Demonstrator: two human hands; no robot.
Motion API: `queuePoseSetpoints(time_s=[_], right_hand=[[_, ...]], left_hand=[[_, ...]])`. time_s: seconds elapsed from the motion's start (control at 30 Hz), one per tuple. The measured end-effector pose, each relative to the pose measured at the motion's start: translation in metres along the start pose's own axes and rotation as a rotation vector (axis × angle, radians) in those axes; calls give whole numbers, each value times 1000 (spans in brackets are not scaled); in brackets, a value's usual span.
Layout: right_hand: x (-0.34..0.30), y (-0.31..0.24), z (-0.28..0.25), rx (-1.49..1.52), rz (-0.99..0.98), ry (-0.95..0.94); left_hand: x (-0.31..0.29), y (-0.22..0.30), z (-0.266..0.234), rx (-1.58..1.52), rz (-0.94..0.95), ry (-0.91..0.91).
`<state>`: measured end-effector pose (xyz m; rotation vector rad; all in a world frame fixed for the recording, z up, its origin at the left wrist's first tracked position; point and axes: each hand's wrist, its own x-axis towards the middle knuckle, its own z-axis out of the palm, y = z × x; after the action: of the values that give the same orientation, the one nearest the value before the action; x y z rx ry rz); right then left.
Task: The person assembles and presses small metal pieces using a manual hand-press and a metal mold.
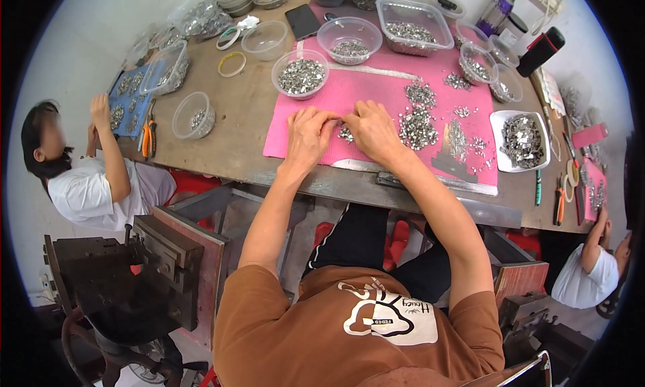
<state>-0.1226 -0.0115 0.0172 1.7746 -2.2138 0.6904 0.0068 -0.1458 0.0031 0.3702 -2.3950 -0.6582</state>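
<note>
Over the pink mat my two hands meet, fingertips almost touching. My left hand is closed in a pinch, and my right hand is closed the same way from the other side. Whatever sits between the fingertips is too small and too covered to name. A few small silvery metal pieces lie just under my right fingers. Right of that hand are larger heaps of shiny metal pieces. Beyond my left hand stands a round clear tub full of similar pieces.
Clear tubs of metal parts line the back. A white square dish of parts stands right, near orange-handled pliers. A phone and tape roll lie farther back. Co-workers sit left and right.
</note>
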Motion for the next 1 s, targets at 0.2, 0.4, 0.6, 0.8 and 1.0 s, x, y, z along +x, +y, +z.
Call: queuePoseSetpoints(time_s=[0.2,0.4,0.6,0.8,1.0], right_hand=[[1,-6,0,-41,4,26],[-15,8,-34,135,121,63],[-75,15,-82,192,217,41],[-136,8,-111,486,429,90],[-157,-6,-102,492,436,178]], left_hand=[[3,8,1,90,59,9],[1,18,0,132,67,-12],[2,14,5,126,62,-11],[-1,23,2,-117,-21,17],[-13,66,23,-182,210,-86]])
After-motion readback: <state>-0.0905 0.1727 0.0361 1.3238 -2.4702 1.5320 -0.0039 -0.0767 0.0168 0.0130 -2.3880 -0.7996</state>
